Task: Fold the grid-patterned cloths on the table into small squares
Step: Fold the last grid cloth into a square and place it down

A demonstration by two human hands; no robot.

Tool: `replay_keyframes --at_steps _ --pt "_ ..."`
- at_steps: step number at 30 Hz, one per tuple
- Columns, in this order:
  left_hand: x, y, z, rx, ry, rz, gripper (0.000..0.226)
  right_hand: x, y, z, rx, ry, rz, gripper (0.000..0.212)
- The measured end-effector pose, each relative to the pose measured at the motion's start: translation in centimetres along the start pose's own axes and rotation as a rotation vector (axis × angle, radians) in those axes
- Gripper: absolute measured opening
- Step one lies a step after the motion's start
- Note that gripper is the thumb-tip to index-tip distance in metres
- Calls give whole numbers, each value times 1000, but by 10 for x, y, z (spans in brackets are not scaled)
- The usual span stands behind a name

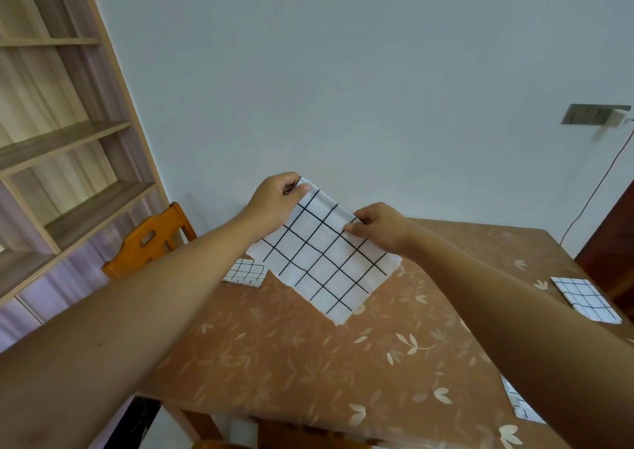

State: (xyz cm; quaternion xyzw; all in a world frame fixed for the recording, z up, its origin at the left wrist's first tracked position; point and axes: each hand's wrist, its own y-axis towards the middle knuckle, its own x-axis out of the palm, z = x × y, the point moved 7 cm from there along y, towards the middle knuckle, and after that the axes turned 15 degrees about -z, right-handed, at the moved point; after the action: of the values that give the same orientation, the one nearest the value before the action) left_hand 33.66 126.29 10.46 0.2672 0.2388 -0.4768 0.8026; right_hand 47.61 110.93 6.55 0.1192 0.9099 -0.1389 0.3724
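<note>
A white cloth with a black grid (326,259) hangs in the air above the table, doubled over and held by its top edge. My left hand (274,205) pinches its upper left corner and my right hand (380,227) pinches its upper right corner. The cloth's lower end dangles just above the table top. A small folded grid cloth (245,273) lies on the table's far left. Another grid cloth (585,298) lies flat at the right edge. A third grid cloth (521,402) shows partly under my right forearm.
The table (291,356) wears a brown leaf-patterned cover. An orange wooden chair (151,239) stands at its far left corner, beside a wooden shelf unit (65,146). A wall socket with a charger (597,115) and a hanging cable is at right.
</note>
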Motion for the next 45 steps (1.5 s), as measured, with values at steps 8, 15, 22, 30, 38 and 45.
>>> replay_keyframes --at_steps 8,15,22,30,38,45 --pt "-17 -6 -26 5 107 103 37 -8 -4 31 78 30 -58 20" --pt "1 -4 7 175 283 52 24 -2 -14 48 228 -57 -253 17" --pt "24 4 19 191 398 -105 17 2 -10 22 128 -72 -273 36" --pt "26 8 14 -101 -57 -280 30 12 -7 1 -1 333 -235 19" --pt "27 -33 -68 -421 -830 -430 93 2 -7 13 -48 764 -188 29" --pt "42 -38 -48 -263 -1035 -469 108 1 -1 15 -61 954 -108 37"
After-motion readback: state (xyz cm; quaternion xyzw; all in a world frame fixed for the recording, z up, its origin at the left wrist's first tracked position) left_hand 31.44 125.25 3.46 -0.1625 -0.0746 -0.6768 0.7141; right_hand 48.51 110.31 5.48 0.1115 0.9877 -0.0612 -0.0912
